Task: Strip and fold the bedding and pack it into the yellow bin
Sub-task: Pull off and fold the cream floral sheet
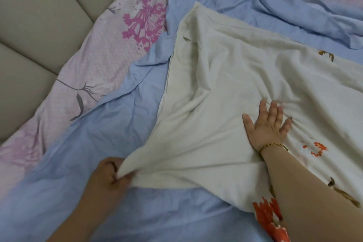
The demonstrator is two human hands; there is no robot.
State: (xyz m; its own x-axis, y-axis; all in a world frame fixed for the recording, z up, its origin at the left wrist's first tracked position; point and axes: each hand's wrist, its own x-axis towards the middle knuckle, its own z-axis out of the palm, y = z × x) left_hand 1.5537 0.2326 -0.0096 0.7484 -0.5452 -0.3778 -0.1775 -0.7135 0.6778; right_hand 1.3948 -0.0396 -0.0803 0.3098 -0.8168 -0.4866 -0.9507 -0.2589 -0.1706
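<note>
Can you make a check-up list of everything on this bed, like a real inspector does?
Surface: bed under a wrinkled pink flowered sheet.
Job's things: cream cloth with orange and brown prints lies on the crumpled blue sheet; yellow bin not in view.
Clutter: nothing seen.
Hands: left hand pinches the cream cloth's corner; right hand presses flat on it, fingers spread.
Cables: nothing seen.
Surroundings: beige padded panel, upper left.

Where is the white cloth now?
In the head view, the white cloth lies centre-right on the blue sheet, left hand pinching its near corner, right hand flat on it.
</note>
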